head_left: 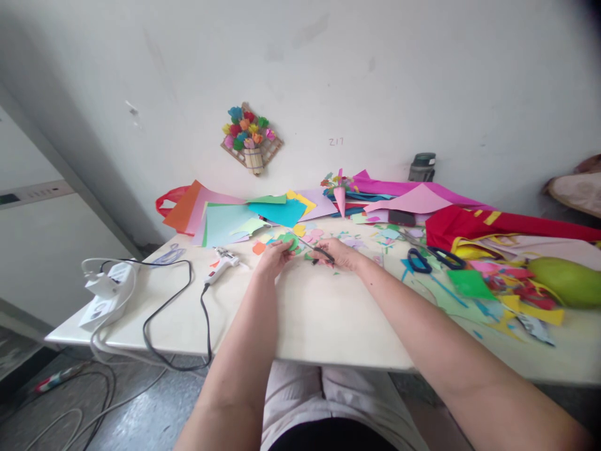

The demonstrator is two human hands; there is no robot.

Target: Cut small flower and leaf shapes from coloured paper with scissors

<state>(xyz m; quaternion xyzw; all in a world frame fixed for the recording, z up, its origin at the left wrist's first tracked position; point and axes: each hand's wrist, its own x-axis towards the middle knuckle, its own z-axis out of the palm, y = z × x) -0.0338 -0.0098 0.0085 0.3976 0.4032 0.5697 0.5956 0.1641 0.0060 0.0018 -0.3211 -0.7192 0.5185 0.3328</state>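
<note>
— Left hand and right hand: report state.

— Left hand: closed in a pinch on a green paper piece. Right hand: closed round the handles of the scissors, blades pointing at the left fingers. Whether the blades are parted cannot be told. Both hands rest on the table, just right of the glue gun.

— Principal hazard at the hands?

— Probably a nicked fingertip. The green paper piece is small, so the pinching fingers sit close to the blade tips. A slip of the paper would close that gap.

— Hazards in front of the glue gun?

— A black cord loops from the glue gun down over the table edge. A forearm or knee catching it could drag the glue gun off. Whether the glue gun is powered cannot be told; if it is hot, a fall risks a burn.

— Left of the glue gun?

— A power strip lies near the table edge with its leads hanging. The same snag could pull it down.

— Right of the glue gun?

— Loose scraps lie around the hands. Blue-handled scissors lie further right among the scraps, so a blind reach could meet a blade.

— Behind the glue gun?

— Coloured sheets are fanned close behind it. A hot nozzle touching them could scorch paper.
</note>
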